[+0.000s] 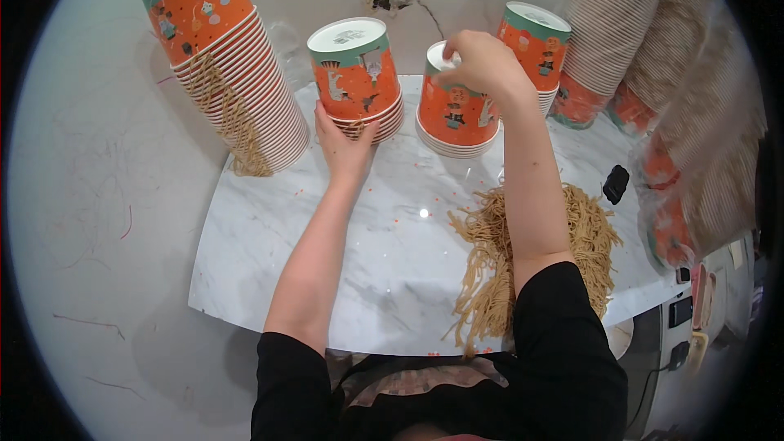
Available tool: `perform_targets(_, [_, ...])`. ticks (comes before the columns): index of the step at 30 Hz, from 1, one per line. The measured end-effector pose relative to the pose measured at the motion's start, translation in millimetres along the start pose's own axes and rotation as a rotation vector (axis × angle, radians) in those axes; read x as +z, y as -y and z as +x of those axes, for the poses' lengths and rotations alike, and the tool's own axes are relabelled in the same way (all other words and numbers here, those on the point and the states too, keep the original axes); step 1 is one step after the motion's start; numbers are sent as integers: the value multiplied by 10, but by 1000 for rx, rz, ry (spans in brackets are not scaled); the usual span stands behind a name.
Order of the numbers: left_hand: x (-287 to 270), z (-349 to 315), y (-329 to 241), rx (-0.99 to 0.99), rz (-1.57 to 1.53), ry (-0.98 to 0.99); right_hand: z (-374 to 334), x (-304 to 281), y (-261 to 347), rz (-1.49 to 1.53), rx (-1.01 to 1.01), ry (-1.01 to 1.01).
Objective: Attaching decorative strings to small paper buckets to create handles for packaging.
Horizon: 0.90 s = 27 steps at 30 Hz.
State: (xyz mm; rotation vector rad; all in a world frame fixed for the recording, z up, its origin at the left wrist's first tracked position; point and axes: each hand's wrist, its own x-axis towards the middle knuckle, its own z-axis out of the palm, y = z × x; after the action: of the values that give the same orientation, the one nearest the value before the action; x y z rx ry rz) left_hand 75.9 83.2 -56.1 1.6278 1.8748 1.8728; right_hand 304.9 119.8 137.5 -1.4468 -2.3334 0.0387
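My left hand [347, 145] is closed around the lower rims of a short stack of orange paper cups [355, 73], turned upside down, with green bands and animal drawings. A bit of tan string [355, 127] shows between its thumb and fingers. My right hand [483, 67] is raised over another short upside-down cup stack [457, 114], its fingers bent together near the top cup's edge. Whatever those fingers hold is hidden. Under my right forearm lies a heap of tan strings [590, 237].
A tall leaning cup stack [245, 90] with tan strings on its side stands at left. Another stack [535, 45] is behind my right hand. Plastic-wrapped cup stacks [612, 24] crowd the right edge. A small black object [616, 184] lies on the marble table [408, 278].
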Motion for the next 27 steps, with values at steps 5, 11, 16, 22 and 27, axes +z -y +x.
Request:
perform_targets(5, [2, -19, -8, -94, 56, -72, 54, 56, -78, -69, 24, 83])
perform_targets(11, [-33, -178, -541, 339, 220, -222, -2, -38, -148, -61, 68, -124])
perform_targets(16, [369, -545, -646, -41, -349, 56, -40, -110, -134, 119, -31, -207])
perform_targets(22, [198, -472, -754, -763, -1171, 453, -145, -209, -97, 198, -81, -205])
perform_targets(27, [156, -433, -757, -752, -1041, 422, -114, -153, -5, 190, -70, -197])
